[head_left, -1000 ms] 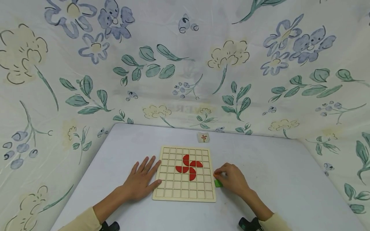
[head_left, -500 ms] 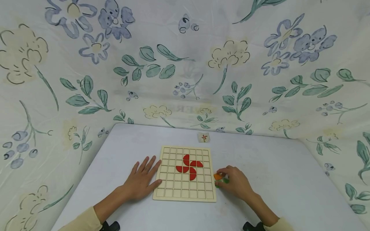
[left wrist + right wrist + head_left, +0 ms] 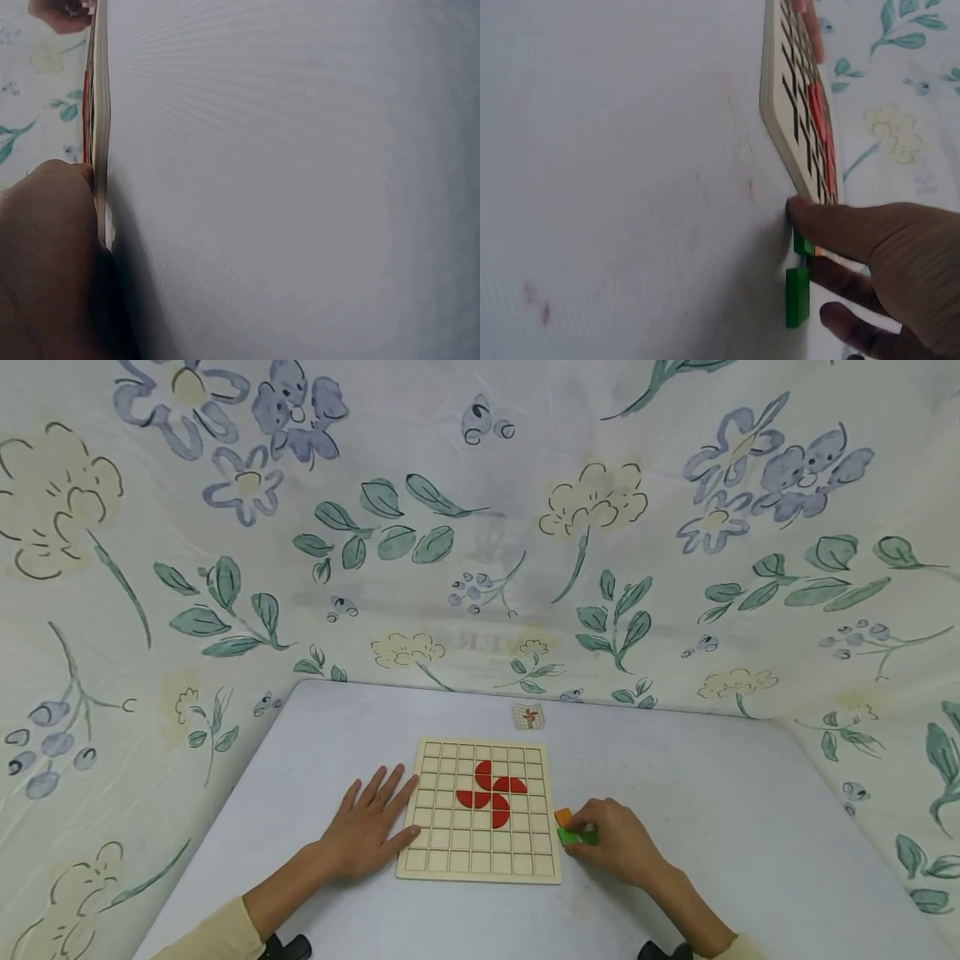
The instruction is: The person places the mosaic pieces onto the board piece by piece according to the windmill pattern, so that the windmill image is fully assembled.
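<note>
A square wooden grid board (image 3: 442,852) lies on the white table, with several red quarter-round pieces (image 3: 500,811) set as a pinwheel. My left hand (image 3: 363,831) rests with spread fingers against the board's left edge. Beside the right edge, my right hand (image 3: 618,839) pinches a green piece (image 3: 566,837) between thumb and forefinger. An orange piece (image 3: 562,817) lies just beyond those fingertips. Another green piece (image 3: 797,298) stands near the curled fingers in the right wrist view, partly under the hand in the head view.
A small pattern card (image 3: 528,717) with a red pinwheel lies behind the board. Floral cloth (image 3: 480,568) hangs along the table's far side and both flanks. The white tabletop (image 3: 712,810) extends to the right of the right hand.
My right hand has let go of the orange piece and shifted slightly toward me and right, onto a green piece. The left hand and the board have stayed put.
</note>
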`<control>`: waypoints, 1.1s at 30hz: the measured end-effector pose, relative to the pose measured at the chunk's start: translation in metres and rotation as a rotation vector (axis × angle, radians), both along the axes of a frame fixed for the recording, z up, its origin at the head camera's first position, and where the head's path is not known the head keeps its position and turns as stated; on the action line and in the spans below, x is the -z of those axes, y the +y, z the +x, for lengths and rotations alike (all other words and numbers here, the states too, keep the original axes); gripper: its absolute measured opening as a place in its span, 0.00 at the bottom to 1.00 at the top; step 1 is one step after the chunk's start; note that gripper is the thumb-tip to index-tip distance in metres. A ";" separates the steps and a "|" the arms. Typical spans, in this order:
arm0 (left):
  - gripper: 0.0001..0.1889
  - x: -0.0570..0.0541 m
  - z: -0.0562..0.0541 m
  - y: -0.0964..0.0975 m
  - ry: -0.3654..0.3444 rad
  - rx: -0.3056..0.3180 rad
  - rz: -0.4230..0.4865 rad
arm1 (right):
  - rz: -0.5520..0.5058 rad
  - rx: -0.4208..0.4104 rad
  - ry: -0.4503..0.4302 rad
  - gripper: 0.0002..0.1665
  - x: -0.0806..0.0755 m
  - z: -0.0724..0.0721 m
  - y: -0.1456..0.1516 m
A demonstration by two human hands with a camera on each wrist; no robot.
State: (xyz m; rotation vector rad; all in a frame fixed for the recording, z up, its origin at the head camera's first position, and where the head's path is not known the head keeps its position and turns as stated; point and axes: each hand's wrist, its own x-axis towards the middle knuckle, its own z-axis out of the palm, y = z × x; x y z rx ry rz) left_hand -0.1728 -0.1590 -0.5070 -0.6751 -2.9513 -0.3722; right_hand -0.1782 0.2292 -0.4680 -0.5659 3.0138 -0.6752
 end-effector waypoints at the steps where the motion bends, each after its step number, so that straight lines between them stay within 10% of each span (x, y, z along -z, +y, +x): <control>1: 0.39 0.001 0.000 0.000 0.002 0.003 0.010 | 0.003 -0.022 0.000 0.13 0.000 0.000 0.001; 33: 0.40 -0.007 0.001 0.002 -0.046 -0.009 -0.034 | -0.109 -0.345 0.082 0.09 -0.003 -0.012 -0.014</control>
